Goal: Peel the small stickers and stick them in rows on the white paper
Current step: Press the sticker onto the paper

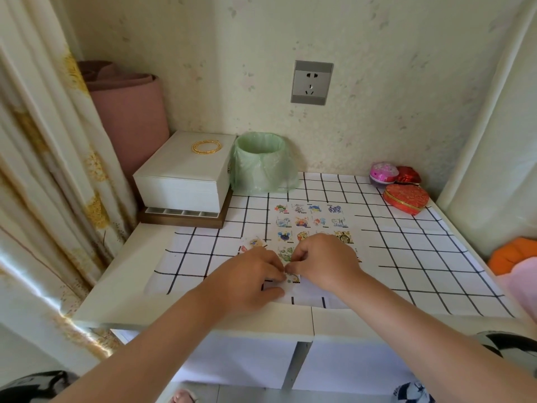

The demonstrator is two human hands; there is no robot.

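Note:
A white paper (353,219) lies on the checked tablecloth with several small cartoon stickers (302,221) stuck on it in rows. My left hand (250,274) and my right hand (325,261) meet at the paper's near edge. Both pinch one small sticker (293,277) between their fingertips, just above the cloth. A few loose stickers (255,242) show beyond my left hand, partly hidden by it. My hands cover the lowest row on the paper.
A white box (180,178) with gold bangles (207,147) on top stands at the back left, beside a small bin with a green bag (261,167). Red and pink trinket boxes (405,197) sit at the back right. A curtain (43,170) hangs on the left.

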